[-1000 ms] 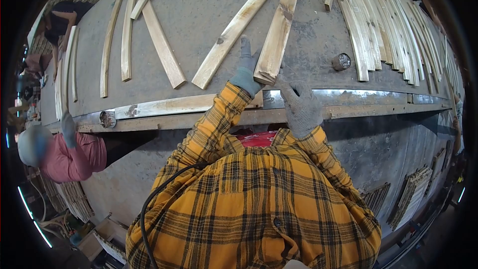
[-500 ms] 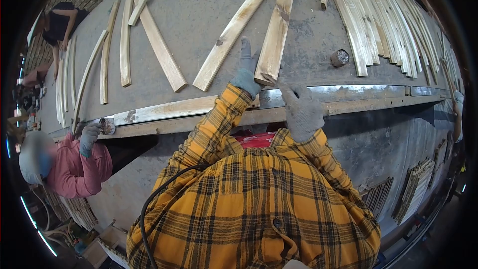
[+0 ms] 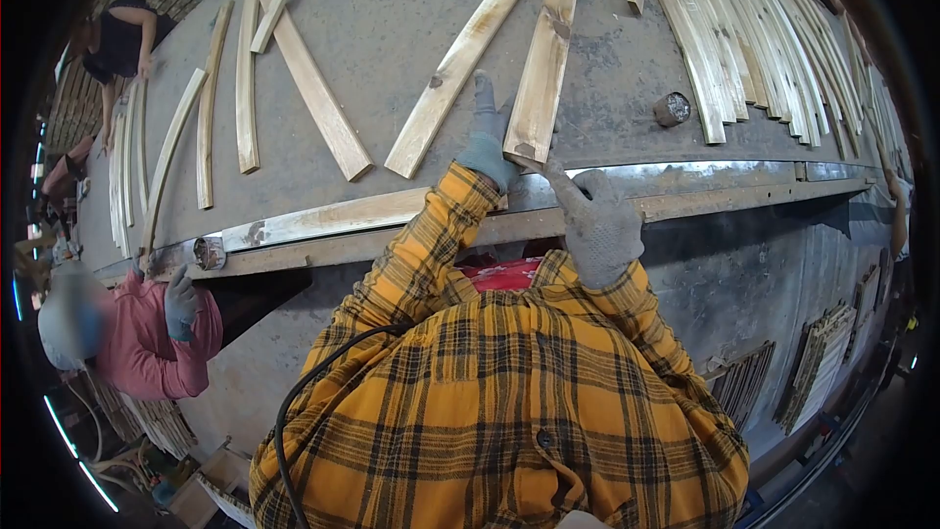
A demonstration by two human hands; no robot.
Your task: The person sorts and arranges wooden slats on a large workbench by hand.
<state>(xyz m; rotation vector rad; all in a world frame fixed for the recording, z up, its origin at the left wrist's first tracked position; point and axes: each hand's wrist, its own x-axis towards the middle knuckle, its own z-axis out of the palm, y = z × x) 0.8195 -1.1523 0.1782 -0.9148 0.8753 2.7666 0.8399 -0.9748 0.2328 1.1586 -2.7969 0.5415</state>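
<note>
In a grey glove, my left hand [image 3: 488,142] is against the left side of a wooden strip [image 3: 544,59] near its close end, thumb and fingers partly hidden by the wood. My gloved right hand [image 3: 599,220] is just right of that end, index finger pointing at its dark-marked tip; its other fingers are curled, and whether they hold anything is hidden. Another strip [image 3: 460,64] slants on the table [image 3: 392,29] to the left. A small round can [image 3: 672,110] stands to the right.
Many strips [image 3: 725,49] lie side by side at the right, with more at the left. A metal-faced rail [image 3: 685,181] runs along the near edge. A co-worker in pink [image 3: 162,338] is at the lower left beside another can [image 3: 209,253]. Another person [image 3: 122,39] is at the upper left.
My right hand has shifted slightly down and right. The pink-sleeved co-worker's gloved hand has moved down, away from the can.
</note>
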